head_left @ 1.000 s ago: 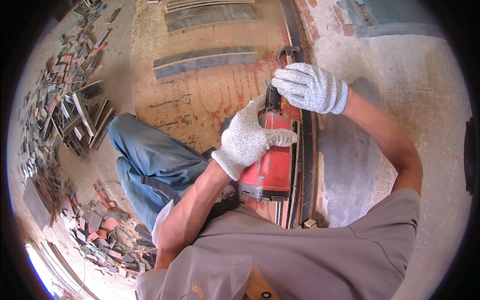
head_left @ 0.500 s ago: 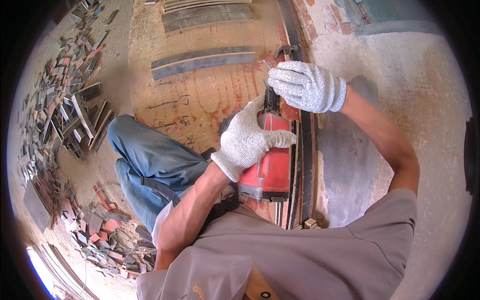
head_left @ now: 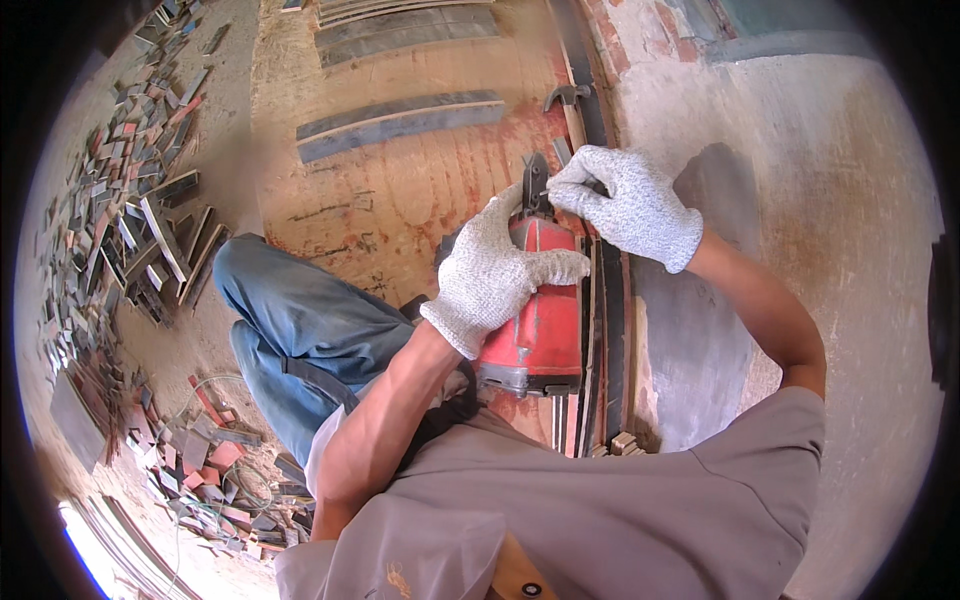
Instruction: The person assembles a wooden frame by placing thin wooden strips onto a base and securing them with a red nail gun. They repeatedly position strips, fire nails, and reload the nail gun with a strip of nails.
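A red power tool with a black nose [head_left: 537, 185], which looks like a nail gun [head_left: 545, 335], lies lengthwise in front of my body. My left hand [head_left: 490, 275], in a pale grey knit glove, is wrapped over its upper body, with the thumb stretched across the red casing. At the black nose is my gloved right hand [head_left: 630, 205], its thumb and forefinger pinched together against the nose's side. What the pinch holds is mostly hidden by the fingertips. Beyond the right hand lies a claw hammer [head_left: 572, 110], its head toward the far side.
Dark-faced wood strips [head_left: 400, 125] lie on the stained plywood board [head_left: 290, 200]. Long dark strips [head_left: 613, 340] run along the wall side, beside the tool. Cut-off pieces [head_left: 200, 450] are heaped on the left floor. A rough plastered wall [head_left: 800, 200] stands at right.
My right hand has come down and turned, bringing its fingertips to the tool's nose. A thin metal piece that stuck out from its fingers is now mostly hidden. The left hand keeps its grip.
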Demonstrator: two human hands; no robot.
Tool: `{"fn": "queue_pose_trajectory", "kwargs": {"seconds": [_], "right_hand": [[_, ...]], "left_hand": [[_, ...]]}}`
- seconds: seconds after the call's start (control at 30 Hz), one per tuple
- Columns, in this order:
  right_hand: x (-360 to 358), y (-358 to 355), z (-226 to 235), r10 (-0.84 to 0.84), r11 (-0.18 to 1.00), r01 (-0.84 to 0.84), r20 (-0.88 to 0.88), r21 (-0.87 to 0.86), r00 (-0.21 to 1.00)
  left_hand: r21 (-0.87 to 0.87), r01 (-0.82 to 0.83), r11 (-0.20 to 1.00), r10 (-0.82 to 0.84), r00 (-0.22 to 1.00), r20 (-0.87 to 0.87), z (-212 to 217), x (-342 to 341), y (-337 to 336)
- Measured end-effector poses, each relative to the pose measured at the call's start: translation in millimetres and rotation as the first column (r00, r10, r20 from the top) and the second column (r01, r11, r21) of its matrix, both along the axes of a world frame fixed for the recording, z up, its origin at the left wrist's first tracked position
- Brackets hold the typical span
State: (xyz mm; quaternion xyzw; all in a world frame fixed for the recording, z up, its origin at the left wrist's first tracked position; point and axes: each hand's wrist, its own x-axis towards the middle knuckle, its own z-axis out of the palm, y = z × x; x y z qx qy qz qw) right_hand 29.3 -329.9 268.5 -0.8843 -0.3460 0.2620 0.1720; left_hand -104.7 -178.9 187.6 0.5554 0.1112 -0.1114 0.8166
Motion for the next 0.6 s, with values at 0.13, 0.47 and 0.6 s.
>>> {"fn": "queue_pose_trajectory", "kwargs": {"seconds": [0.13,0.47,0.6], "right_hand": [[-2,-2,-11,0.024,1.0,-0.022,0.075,-0.017,0.997],[-1,12,4,0.403,0.913,-0.346,0.335,-0.218,0.851],[-19,-8,-34,-0.047,0.988,0.006,0.255,0.156,0.966]], "left_hand": [[-0.073,-0.005,0.997,0.008,0.999,0.04,-5,1,-6],[0.047,-0.063,0.997,0.062,0.998,0.034,-12,4,-21],[0.014,-0.053,0.998,0.053,0.998,0.018,0,6,-9]]}}
